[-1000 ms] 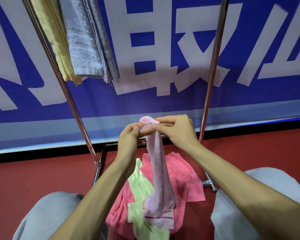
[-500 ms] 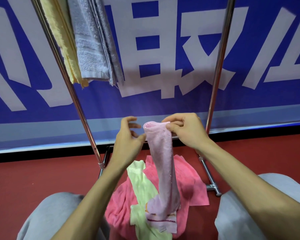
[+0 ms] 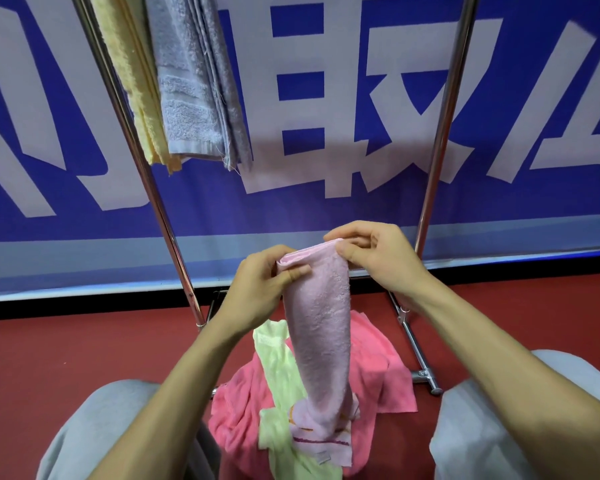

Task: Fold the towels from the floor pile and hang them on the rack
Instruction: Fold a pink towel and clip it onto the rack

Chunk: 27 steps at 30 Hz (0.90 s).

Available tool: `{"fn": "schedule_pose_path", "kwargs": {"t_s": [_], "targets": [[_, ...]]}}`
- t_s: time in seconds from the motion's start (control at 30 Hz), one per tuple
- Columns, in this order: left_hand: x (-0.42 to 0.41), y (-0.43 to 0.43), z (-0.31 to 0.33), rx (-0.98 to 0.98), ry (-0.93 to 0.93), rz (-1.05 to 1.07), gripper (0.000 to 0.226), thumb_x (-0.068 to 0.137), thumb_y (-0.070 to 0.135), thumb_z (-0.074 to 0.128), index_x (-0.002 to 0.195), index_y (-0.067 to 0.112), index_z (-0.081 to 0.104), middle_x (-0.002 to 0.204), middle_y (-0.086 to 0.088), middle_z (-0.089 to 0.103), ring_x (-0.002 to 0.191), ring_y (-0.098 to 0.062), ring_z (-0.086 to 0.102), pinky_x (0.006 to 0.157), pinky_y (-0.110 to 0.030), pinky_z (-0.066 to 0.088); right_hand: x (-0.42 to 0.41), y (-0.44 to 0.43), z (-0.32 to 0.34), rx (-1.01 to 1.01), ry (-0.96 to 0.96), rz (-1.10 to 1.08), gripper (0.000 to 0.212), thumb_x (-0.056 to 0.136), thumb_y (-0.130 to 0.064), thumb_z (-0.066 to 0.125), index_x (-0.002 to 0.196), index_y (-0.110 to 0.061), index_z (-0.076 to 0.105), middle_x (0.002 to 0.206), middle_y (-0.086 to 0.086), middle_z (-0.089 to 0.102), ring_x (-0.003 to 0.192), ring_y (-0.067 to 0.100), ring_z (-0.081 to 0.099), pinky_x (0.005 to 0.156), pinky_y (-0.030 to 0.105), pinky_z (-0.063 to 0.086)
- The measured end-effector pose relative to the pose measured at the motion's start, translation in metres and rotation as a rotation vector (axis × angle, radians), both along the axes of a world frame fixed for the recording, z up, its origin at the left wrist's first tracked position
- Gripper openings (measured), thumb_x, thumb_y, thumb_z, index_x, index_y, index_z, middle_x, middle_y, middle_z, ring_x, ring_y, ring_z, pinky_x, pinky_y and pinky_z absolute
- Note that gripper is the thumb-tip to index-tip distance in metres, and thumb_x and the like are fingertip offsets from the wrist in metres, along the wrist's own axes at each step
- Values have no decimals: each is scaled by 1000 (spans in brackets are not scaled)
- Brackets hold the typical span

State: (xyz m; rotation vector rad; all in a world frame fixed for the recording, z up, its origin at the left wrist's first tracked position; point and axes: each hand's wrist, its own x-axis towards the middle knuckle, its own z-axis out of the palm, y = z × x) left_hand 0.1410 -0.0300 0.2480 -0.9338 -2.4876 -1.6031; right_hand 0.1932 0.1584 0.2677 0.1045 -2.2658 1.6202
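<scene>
Single head-worn wide-angle view, forward and down, close above hands (image 3: pixel 381 261)

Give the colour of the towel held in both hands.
The towel is pale pink; head view shows it.

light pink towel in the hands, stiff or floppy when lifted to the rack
Probably floppy: the light pink towel hangs limp from where the left hand and right hand pinch its top edge, and its lower end crumples onto the floor pile. Likely light, since fingertip pinches alone hold it up. Its nubby terry surface should grip rather than slip.
</scene>
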Motion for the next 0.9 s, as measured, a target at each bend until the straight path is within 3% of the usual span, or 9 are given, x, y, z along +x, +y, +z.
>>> {"fn": "schedule_pose_path", "kwargs": {"t_s": [0.13,0.3,0.37,0.47,0.6,0.73,0.9], "targets": [[0,-1,0,89,-81,17,17,82,29,67,87,13,69,85,-12,71,74,-16,60,71,-44,52,-2,2,-4,-126,-159,102,32,86,-10,68,117,-10,62,79,2,69,78,10,64,80,26,53],[2,-3,6,229,-208,-40,17,86,18,68,93,3,71,95,-19,71,83,-16,63,79,-38,51,-1,1,-6,-191,-245,130,25,83,-11,70,104,3,65,92,19,70,82,20,65,78,28,55],[3,-3,7,276,-255,-52,24,83,23,69,95,3,72,97,-21,71,84,-18,64,81,-39,51,-2,1,-7,-218,-229,123,19,82,-11,71,97,0,65,85,13,71,78,17,65,75,29,56],[6,-2,7,345,-309,-7,29,80,30,68,93,5,73,94,-18,72,81,-19,64,79,-39,52,-1,0,-5,-244,-156,98,9,81,-9,72,87,-8,66,75,3,70,67,9,64,64,18,53],[10,0,15,339,-202,117,13,90,22,62,87,15,74,92,-17,72,83,-17,63,80,-47,53,4,-10,6,-274,-121,60,10,83,-9,69,92,-4,66,81,8,69,75,16,64,75,27,52],[11,2,45,314,-110,90,17,93,27,58,92,18,73,96,-15,71,86,-14,60,85,-47,51,2,-15,38,-259,-40,2,11,86,-12,68,95,-6,67,82,5,68,77,14,63,70,26,55],[15,4,125,294,23,27,13,92,28,60,85,25,71,78,9,69,74,-3,58,72,-24,48,2,-17,109,-321,81,-35,9,87,-17,67,95,-13,70,84,1,71,76,12,65,66,25,54]]}}
